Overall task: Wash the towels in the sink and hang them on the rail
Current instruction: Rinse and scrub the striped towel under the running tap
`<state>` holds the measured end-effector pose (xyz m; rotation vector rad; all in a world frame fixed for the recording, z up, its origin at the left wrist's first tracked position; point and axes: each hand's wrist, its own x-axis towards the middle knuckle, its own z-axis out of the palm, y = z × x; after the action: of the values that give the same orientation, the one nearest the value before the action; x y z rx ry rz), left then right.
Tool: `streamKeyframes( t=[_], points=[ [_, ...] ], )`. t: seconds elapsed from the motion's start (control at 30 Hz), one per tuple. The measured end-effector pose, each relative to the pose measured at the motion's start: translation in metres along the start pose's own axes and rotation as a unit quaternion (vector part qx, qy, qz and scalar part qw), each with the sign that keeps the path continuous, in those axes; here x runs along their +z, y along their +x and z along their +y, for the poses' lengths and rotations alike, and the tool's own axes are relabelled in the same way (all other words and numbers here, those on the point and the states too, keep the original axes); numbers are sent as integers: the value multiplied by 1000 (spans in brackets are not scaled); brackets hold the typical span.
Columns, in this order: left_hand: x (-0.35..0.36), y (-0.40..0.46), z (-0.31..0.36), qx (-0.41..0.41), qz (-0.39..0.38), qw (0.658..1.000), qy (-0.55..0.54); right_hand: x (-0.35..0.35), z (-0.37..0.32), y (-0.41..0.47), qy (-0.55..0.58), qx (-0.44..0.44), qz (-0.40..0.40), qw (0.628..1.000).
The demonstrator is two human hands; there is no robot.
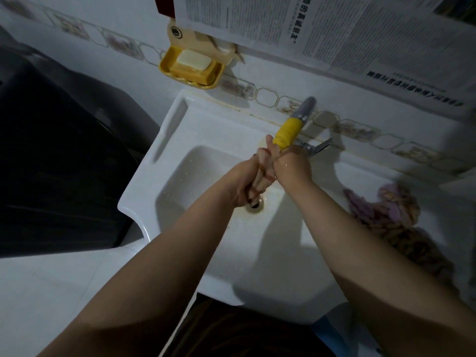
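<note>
Head view looks down on a twisted pale towel [264, 173], wrung into a tight rope above the drain [255, 205] of the white sink [177, 119]. Left hand [243, 185] grips its lower end and right hand [292, 164] grips its upper end, fists close together. Just behind the hands, a tap [296, 122] with a yellow wrapped spout [287, 132] slants down over the basin, partly hiding the right hand's fingers. Right of the basin, on the sink's flat ledge, lies a crumpled purple-and-tan fuzzy towel [391, 222]. Behind the sink's left corner, a yellow soap dish [167, 63] on the tiled wall holds a pale bar [193, 60] atop an orange one. Newspaper sheets [334, 29] with printed Chinese text, too blurred to read, hang above the tap. Left of the sink stands a dark, smooth-sided bin [51, 163].
</note>
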<state>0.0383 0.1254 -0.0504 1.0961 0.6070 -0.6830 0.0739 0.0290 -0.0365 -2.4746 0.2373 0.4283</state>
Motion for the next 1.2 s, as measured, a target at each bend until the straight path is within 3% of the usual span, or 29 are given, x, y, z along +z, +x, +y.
streamKeyframes(
  t=[0.13, 0.2, 0.3, 0.4, 0.5, 0.57, 0.63, 0.77, 0.87, 0.93, 1.0, 1.1, 1.2],
  points=[
    [-33, 2, -11, -6, -26, 993, 114, -10, 3, -1, 178, 64, -90, 978],
    [-52, 5, -19, -11, -51, 986, 157, -16, 11, -3, 172, 18, -109, 979],
    [-73, 5, -21, 19, -95, 989, 109, -26, 21, -6, 179, -54, -150, 971],
    [-86, 4, -13, 82, -116, 989, 51, -32, 29, -5, 214, -52, -221, 950],
    [-91, 4, -10, 107, -86, 990, 38, -29, 37, -6, 128, -32, -257, 957],
    [-93, 3, -11, 119, -76, 989, 31, -26, 43, -3, 117, -11, -225, 967],
    [-89, -2, -14, 122, -80, 988, 58, -28, 43, -2, 197, 11, -161, 967],
    [-75, -8, -20, 89, -116, 986, 82, -20, 32, -4, 392, 28, -69, 917],
    [-64, -7, -19, 77, -194, 978, -9, -9, 23, -7, 345, -30, -4, 938],
    [-49, 1, -14, 83, -122, 987, -61, -1, 16, -13, 302, -78, 13, 950],
    [-34, 9, -11, 92, 6, 995, -42, 18, 11, -24, 247, -128, -2, 961],
    [-10, 12, -6, 101, 99, 989, 48, 34, 3, -36, 77, -181, 34, 980],
    [13, 14, -7, 97, 122, 987, 45, 18, -1, -9, 82, -23, 78, 993]
  ],
)
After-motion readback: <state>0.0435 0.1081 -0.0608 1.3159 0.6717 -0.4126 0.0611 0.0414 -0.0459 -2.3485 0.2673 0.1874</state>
